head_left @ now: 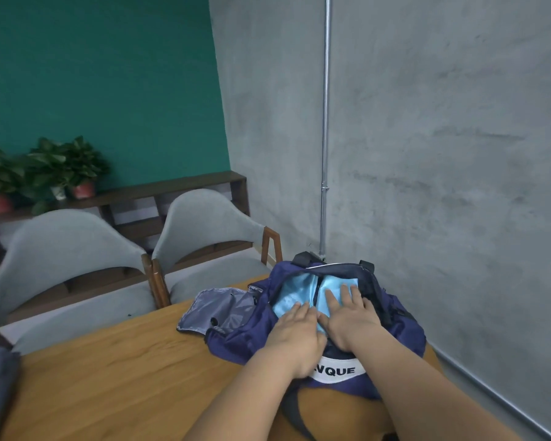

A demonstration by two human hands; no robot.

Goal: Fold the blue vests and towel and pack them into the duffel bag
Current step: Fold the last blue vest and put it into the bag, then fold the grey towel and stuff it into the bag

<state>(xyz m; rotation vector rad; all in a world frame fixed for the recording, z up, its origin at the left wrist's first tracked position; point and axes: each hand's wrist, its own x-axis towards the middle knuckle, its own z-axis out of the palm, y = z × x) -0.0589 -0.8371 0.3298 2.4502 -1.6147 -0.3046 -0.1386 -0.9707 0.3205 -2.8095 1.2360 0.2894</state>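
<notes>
Navy bag (236,340) lies unzipped on the table (109,377) by the wall (427,154), its near end partly covered by both wrists, so the white label (341,370) shows only "VQUE". Light blue cloth (287,292) fills the opening in what look like two smooth bundles. The left hand (296,332) and right hand (347,323) press flat on the cloth, fingers straight, gripping nothing.

Meeting or break room, office-style interior.
Wooden worktop (109,377) with two grey upholstered chairs (61,249) pulled up, low wooden shelf (172,189) behind carrying potted plants (45,167), teal painted wall (93,74) meeting a bare concrete wall (442,154) with a metal conduit (326,122) running down it.
</notes>
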